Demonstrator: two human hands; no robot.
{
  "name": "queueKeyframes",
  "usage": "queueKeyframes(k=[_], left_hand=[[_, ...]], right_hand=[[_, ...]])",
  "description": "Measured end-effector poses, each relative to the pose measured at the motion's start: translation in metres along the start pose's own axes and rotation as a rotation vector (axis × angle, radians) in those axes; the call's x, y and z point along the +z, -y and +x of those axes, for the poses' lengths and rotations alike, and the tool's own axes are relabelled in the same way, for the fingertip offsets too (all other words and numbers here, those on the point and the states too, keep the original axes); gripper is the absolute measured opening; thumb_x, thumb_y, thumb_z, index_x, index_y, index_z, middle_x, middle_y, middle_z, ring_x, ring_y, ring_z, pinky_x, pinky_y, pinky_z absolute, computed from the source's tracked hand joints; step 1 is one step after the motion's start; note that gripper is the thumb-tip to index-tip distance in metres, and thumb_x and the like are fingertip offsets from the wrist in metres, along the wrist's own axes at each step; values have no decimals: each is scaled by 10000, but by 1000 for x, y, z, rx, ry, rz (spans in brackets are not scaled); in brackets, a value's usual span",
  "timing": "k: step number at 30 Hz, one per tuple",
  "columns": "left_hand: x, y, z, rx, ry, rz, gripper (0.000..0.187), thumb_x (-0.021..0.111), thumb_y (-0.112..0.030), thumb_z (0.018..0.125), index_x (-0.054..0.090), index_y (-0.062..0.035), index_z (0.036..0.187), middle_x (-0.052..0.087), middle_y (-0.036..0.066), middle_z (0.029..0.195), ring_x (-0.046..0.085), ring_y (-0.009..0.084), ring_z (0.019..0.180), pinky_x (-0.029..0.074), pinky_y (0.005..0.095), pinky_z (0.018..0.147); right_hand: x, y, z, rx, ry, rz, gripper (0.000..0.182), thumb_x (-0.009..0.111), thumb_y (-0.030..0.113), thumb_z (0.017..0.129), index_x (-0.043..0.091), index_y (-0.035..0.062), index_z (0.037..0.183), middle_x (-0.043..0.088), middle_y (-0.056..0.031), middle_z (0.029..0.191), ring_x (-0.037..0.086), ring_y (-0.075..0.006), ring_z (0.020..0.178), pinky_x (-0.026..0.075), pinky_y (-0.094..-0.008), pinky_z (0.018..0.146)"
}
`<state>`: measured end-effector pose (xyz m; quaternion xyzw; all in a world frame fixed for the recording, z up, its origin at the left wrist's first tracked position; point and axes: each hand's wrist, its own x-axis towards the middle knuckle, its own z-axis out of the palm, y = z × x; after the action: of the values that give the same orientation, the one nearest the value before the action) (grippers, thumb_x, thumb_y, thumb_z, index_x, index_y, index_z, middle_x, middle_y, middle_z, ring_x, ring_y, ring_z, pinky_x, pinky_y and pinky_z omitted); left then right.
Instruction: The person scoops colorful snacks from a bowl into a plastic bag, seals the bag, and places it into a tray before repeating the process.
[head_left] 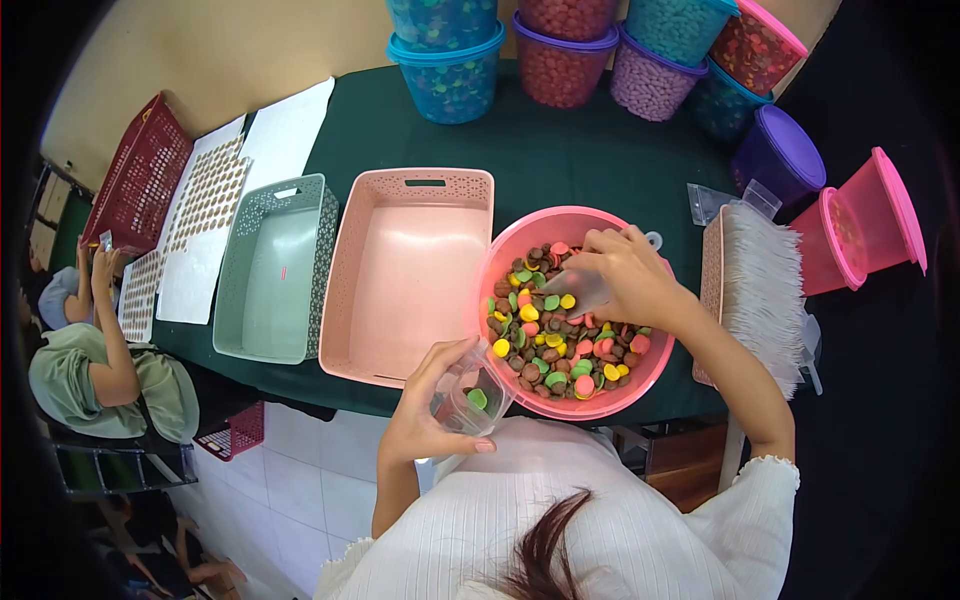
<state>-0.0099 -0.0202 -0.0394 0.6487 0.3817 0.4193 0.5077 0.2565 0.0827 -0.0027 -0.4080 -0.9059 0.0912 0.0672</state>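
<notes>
My left hand (425, 405) is wrapped round a clear plastic container (455, 400), tilted beside the near left rim of a pink bowl. A green piece (477, 399) shows inside it. The pink bowl (655, 375) is filled with small brown, green, yellow and coral sweets (545, 340). Over the bowl's right side, my right hand (625, 275) grips a clear plastic scoop (580, 292), its front end down among the sweets. My fingers partly hide the scoop's handle.
Left of the bowl stand a pink basket (400, 280) and a green basket (265, 290). Lidded tubs (445, 85) line the back. To the right are a fluffy white duster (760, 300) and pink tubs (830, 240). Another person (110, 380) works at far left near sheets of small brown pieces (205, 195).
</notes>
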Motion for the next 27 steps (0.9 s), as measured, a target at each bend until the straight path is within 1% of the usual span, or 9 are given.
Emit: queueKeyframes(k=[3,6,10,13,15,18,23,25,27], left_hand=[[2,0,2,-10,-5,-24,1006,847,-328,386,416,-6,1236,476,131,1116,459,246,1046,344,350,900],[0,0,2,-8,3,-8,1008,847,-329,388,413,-4,1237,475,136,1120,454,247,1054,341,350,904],[0,0,2,5,12,2,1000,847,-322,402,407,-2,1242,472,141,1136,447,250,1073,339,351,914],[1,-2,2,3,5,-12,1003,848,-320,405,401,-3,1247,471,143,1141,449,253,1077,339,349,920],[1,-1,2,8,9,-2,1005,849,-316,403,401,-4,1247,471,142,1139,452,254,1076,339,348,922],[3,-3,4,13,8,-22,1001,852,-304,399,405,-6,1245,475,140,1131,458,253,1068,344,344,918],[0,-5,-1,28,-25,23,973,856,-281,397,424,-7,1224,476,132,1122,465,242,1050,355,332,902],[-2,-9,-1,79,-37,54,962,858,-297,400,428,-3,1209,458,137,1134,468,240,1041,360,331,892],[-3,-23,6,153,-73,1,952,857,-311,402,434,-2,1197,452,140,1132,468,243,1039,364,341,891]], right_hand=[[18,5,7,4,-98,133,468,772,191,473,624,127,913,512,-30,874,511,-202,852,333,-337,742],[14,9,12,3,26,248,542,779,228,486,611,101,985,513,-59,869,508,-219,844,334,-346,744],[20,6,13,12,27,359,565,780,235,482,603,83,997,516,-84,868,508,-234,857,349,-353,756],[23,5,12,-43,37,501,575,779,241,480,597,59,995,520,-99,867,518,-244,826,392,-354,727],[24,8,14,-26,152,681,577,776,223,493,589,43,1009,540,-102,880,540,-231,809,448,-332,687],[19,6,17,-17,128,820,579,775,206,499,585,32,1017,561,-111,902,559,-218,822,483,-309,680],[10,-2,9,-9,50,857,563,768,183,506,589,33,1019,566,-116,904,563,-224,853,479,-319,714],[-9,-3,3,-103,-42,544,561,761,169,510,591,49,1031,558,-109,868,559,-227,811,462,-329,703],[-32,-5,0,-136,-70,549,564,763,173,508,598,67,1037,545,-101,836,547,-223,761,445,-333,693]])
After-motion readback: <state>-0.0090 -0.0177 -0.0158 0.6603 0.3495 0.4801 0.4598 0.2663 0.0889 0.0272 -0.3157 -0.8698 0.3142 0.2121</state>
